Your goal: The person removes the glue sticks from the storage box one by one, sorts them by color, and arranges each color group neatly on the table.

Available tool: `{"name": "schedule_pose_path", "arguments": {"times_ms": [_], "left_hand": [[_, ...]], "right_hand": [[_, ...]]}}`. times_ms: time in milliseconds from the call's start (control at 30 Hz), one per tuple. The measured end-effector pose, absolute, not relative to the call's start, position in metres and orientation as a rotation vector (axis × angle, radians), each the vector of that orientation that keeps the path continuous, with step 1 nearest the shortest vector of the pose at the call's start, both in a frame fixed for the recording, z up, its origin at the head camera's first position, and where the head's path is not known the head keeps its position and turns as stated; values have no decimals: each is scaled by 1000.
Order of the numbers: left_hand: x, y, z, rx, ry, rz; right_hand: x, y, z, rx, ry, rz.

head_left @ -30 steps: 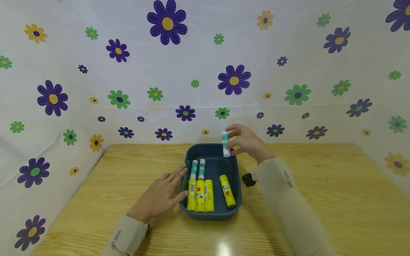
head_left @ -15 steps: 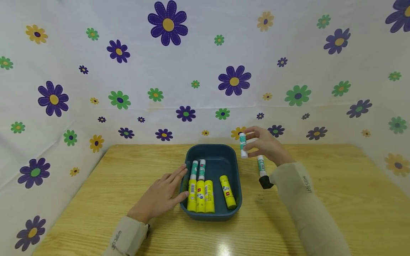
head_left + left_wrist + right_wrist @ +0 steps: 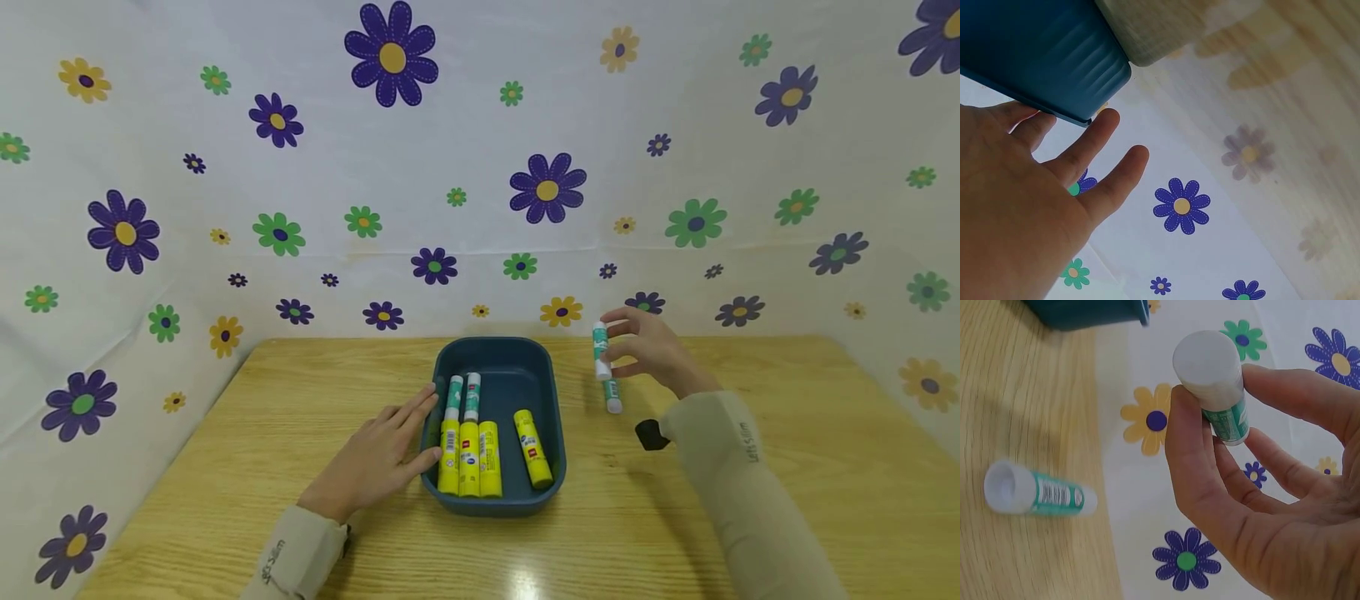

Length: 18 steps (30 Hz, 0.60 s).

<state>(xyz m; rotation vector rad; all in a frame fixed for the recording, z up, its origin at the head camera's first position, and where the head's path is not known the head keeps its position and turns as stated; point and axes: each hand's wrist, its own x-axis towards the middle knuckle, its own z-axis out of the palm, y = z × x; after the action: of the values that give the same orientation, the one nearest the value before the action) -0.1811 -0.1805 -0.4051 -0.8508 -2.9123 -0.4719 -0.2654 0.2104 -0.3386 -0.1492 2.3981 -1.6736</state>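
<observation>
Between thumb and fingers my right hand (image 3: 651, 348) pinches a white and green glue stick (image 3: 601, 352), held above the table right of the bin. Another white and green glue stick (image 3: 1054, 496) lies on the wood below it; the head view shows it partly covered by the held one. My left hand (image 3: 378, 458) rests with straight fingers against the left rim of the dark blue bin (image 3: 557, 392). Inside the bin, two white and green glue sticks (image 3: 472, 397) lie above a row of yellow glue sticks (image 3: 468, 458). A separate yellow glue stick (image 3: 533, 448) leans askew at the bin's right.
The wooden table (image 3: 712, 483) stretches out on both sides of the bin. Behind it hangs a white cloth (image 3: 465, 142) printed with flowers, which also runs along the left and right sides.
My right hand has carried the glue stick rightward, from over the bin to above the table. The glue stick lying on the table has come into sight. My left hand stays put.
</observation>
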Motion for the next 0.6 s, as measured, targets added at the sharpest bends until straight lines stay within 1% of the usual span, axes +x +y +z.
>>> {"name": "schedule_pose_path", "arguments": {"times_ms": [333, 600], "left_hand": [[-182, -180, -406, -846, -2914, -462], [-182, -180, -406, -849, -2917, -468]], "right_hand": [[-263, 232, -344, -68, 2390, -1620], [-263, 244, -355, -39, 2397, -1560]]}}
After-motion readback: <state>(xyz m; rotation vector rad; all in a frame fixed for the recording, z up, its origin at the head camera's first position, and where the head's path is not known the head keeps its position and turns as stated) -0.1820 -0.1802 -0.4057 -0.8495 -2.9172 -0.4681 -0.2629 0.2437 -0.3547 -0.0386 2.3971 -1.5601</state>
